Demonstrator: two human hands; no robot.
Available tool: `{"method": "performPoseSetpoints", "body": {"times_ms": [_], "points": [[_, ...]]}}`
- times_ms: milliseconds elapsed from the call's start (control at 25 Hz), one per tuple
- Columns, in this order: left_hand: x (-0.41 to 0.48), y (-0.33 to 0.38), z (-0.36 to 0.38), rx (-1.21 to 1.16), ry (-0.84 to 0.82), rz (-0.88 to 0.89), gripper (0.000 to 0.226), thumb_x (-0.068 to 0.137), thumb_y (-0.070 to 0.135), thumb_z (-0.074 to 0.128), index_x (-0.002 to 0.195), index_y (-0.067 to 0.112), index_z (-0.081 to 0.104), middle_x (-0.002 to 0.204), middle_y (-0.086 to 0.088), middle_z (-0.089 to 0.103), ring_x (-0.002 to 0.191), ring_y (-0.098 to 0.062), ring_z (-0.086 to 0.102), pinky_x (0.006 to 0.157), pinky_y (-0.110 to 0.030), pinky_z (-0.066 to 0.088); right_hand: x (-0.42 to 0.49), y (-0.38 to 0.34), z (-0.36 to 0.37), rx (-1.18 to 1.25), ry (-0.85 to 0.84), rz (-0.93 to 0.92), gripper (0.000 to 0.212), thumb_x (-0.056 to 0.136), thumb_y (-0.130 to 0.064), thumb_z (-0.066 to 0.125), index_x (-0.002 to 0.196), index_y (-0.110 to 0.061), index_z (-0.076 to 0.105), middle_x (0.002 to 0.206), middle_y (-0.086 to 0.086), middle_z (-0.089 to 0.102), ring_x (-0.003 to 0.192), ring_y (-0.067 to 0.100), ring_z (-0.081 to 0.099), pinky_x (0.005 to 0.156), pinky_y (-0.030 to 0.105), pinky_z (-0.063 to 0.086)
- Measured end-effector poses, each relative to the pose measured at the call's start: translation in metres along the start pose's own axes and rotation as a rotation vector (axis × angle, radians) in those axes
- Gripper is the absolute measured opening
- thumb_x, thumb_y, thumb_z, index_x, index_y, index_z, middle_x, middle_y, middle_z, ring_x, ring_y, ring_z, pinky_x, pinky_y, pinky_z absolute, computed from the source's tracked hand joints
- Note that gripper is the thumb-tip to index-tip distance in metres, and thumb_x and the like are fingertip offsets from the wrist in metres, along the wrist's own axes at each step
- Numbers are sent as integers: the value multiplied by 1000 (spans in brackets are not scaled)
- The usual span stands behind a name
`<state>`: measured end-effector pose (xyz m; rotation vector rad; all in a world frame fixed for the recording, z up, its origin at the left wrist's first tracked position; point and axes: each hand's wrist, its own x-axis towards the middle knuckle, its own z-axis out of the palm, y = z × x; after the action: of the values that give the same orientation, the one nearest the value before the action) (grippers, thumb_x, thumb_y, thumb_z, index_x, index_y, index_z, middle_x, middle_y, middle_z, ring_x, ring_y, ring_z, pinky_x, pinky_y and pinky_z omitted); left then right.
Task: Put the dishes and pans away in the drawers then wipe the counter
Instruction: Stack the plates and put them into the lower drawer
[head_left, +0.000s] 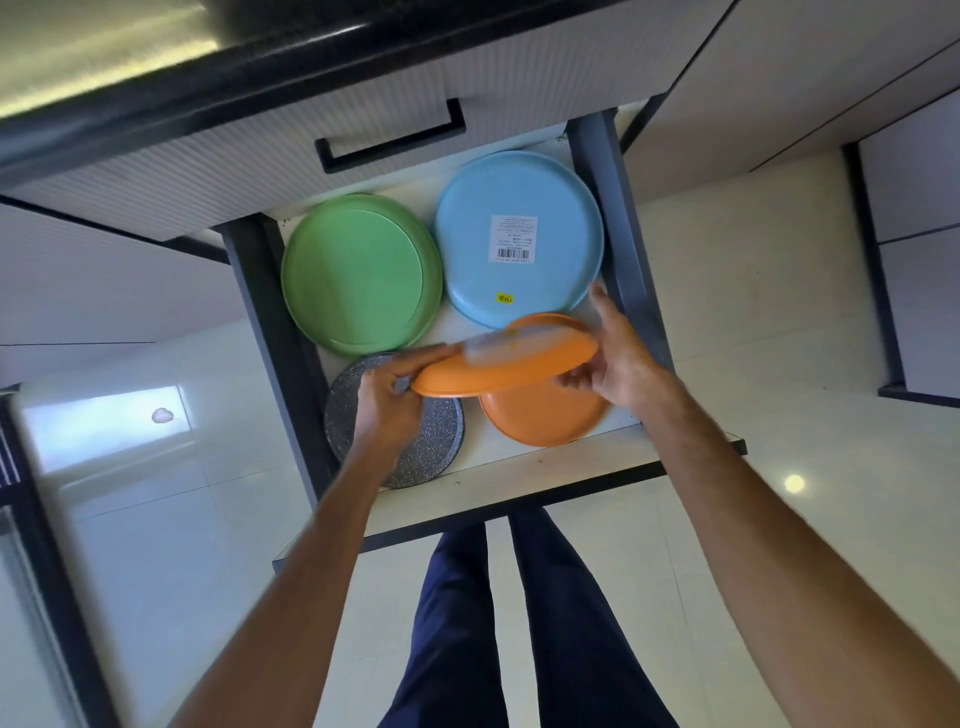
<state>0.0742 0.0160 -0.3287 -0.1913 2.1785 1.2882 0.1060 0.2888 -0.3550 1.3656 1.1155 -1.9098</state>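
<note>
A lower drawer (524, 470) stands pulled out below me. Inside lie a green plate (358, 273) at the back left, a blue plate (514, 236) with a barcode label at the back right, a speckled grey pan (441, 441) at the front left and an orange plate (540, 418) at the front right. Both hands hold a second orange plate (524, 358), tilted, just above the one lying in the drawer. My left hand (387, 402) grips its left rim. My right hand (615, 358) grips its right rim.
The shut upper drawer with a black handle (389, 137) and the dark counter edge (208, 67) hang over the back of the open drawer. Cabinet fronts (914, 208) stand at the right. My legs (514, 623) stand on the glossy floor at the drawer front.
</note>
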Motion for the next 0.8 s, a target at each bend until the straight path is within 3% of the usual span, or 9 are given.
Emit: {"method": "performPoseSetpoints", "body": {"times_ms": [80,160,320,400,480,520,640,800], "points": [[11,6,1,35,-47,95,65,80,-23,49,117,22,77,130,16,66,127,1,56,106,-19,44,6,2,-14,-1,3,51,49,89,-34,78,129,-8,65,103,12,76,86,24,73,66,35,63],[20,8,2,73,-27,64,67,83,-19,47,124,27,72,140,23,56,138,-4,48,113,-27,41,14,9,-28,31,-47,96,58,86,-16,80,139,-8,58,117,12,75,107,26,72,88,38,62],[35,-3,11,102,-64,-98,73,86,-5,40,154,19,38,138,6,64,115,-12,66,101,-42,55,20,27,-48,-172,-68,-73,52,96,-25,71,144,-22,54,135,3,67,125,28,62,106,54,50],[35,-7,21,137,-118,-173,58,87,2,44,141,23,51,125,9,69,111,-16,68,97,-49,57,27,41,-57,-263,-15,-156,53,97,-29,69,148,-24,52,140,1,62,130,27,57,108,59,47],[31,-7,34,205,-185,-196,46,89,-1,49,107,41,59,105,15,70,98,-14,69,92,-40,59,33,53,-64,-419,111,-242,54,98,-33,68,149,-24,51,140,1,60,129,28,57,105,58,49],[30,-8,42,241,-218,-188,47,88,-2,50,99,42,59,99,13,72,92,-13,70,87,-34,59,37,57,-68,-524,192,-279,55,99,-34,67,150,-22,49,140,4,61,127,28,59,105,55,51],[34,-24,66,268,-292,-177,49,80,-2,44,109,32,65,99,6,76,91,-15,73,83,-36,59,45,71,-73,-800,377,-321,58,102,-33,62,153,-11,45,140,15,61,126,32,60,104,47,52],[50,-52,84,384,-355,-186,51,77,-3,46,121,19,61,111,-4,72,105,-26,69,86,-44,60,53,80,-68,-978,461,-346,48,102,-30,60,142,-4,52,133,21,60,121,36,62,96,44,53]]}}
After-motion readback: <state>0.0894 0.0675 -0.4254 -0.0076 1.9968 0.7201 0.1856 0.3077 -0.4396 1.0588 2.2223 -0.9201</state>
